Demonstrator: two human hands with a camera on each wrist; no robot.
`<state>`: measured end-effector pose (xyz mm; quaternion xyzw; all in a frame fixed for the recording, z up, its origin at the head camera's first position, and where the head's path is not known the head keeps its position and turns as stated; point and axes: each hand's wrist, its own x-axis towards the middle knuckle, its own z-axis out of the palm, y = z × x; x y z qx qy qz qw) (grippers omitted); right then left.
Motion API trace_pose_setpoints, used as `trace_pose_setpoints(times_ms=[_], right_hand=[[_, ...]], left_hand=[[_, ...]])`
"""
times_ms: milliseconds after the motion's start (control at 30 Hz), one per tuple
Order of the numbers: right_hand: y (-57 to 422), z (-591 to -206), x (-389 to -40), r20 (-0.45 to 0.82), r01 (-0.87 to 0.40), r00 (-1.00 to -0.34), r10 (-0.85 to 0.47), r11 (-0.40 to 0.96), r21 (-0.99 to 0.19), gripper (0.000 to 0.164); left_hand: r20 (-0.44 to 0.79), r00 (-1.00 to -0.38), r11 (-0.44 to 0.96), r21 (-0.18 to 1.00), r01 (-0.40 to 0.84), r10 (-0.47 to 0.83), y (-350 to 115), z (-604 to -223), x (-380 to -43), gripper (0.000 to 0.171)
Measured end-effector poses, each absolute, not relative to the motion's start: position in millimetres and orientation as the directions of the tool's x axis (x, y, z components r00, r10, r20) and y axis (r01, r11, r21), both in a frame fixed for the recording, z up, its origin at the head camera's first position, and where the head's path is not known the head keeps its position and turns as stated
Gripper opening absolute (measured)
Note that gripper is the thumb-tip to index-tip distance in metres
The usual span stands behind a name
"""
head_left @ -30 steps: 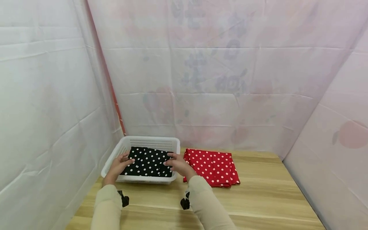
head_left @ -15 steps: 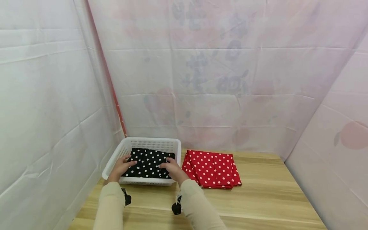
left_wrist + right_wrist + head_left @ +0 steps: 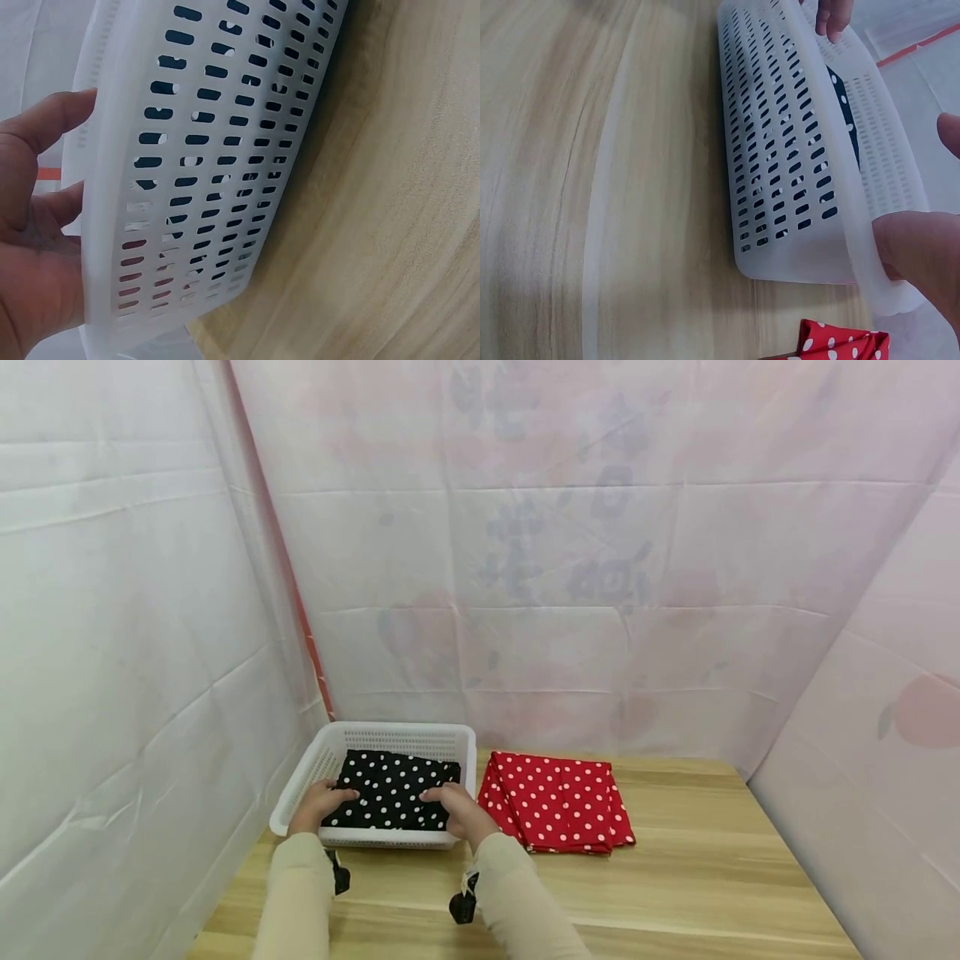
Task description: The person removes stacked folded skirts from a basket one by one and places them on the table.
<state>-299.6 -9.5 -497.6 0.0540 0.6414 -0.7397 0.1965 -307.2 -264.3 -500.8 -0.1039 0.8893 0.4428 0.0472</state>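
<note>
A folded black cloth point(image 3: 393, 789) with white polka dots lies inside a white perforated plastic basket point(image 3: 401, 727). My left hand point(image 3: 318, 806) reaches in at the cloth's left end, its thumb over the top edge. At the opposite end my right hand point(image 3: 463, 812) has its thumb on the cloth near the right corner. The other fingers drop down the sides and are mostly hidden, so I cannot tell whether they grip the cloth. In the right wrist view the right thumb point(image 3: 915, 244) crosses above the basket rim, apart from a finger higher up.
A folded red polka-dot cloth point(image 3: 558, 802) lies on the wooden table point(image 3: 697, 860) just right of the basket. White sheets point(image 3: 525, 552) hang as walls behind and on both sides, and the basket stands close to the left one.
Both hands have sunk lower at the cloth's ends, and their spread fingers have gone down out of sight, thumbs staying on top. The basket and both cloths keep their places.
</note>
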Motion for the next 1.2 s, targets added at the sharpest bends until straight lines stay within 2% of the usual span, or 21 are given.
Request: trace_pose_setpoints(times_ms=[233, 633, 800, 1033, 1133, 1200], right_hand=[[-10, -501, -301, -0.338, 0.364, -0.918, -0.208, -0.101, -0.926, 0.079], [-13, -510, -307, -0.357, 0.379, -0.915, -0.186, -0.1, -0.92, 0.079], [-13, -510, -309, -0.383, 0.409, -0.904, -0.192, -0.128, -0.903, 0.079], [-15, -514, -307, -0.375, 0.394, -0.899, -0.226, -0.046, -0.918, 0.059], [-16, -514, -306, -0.351, 0.363, -0.907, -0.234, -0.009, -0.932, 0.059], [-17, -512, -305, -0.337, 0.345, -0.913, -0.231, 0.006, -0.939, 0.066]], left_hand=[[-0.269, -0.956, 0.572, 0.768, -0.286, -0.117, -267, -506, -310, 0.079], [-0.3, -0.95, 0.57, 0.766, -0.297, -0.093, -268, -512, -312, 0.087], [-0.334, -0.939, 0.503, 0.801, -0.325, -0.076, -265, -502, -306, 0.088], [-0.348, -0.936, 0.46, 0.825, -0.329, -0.046, -267, -498, -301, 0.083], [-0.322, -0.946, 0.452, 0.838, -0.306, -0.044, -268, -498, -301, 0.082], [-0.314, -0.948, 0.447, 0.841, -0.304, -0.053, -270, -498, -301, 0.081]])
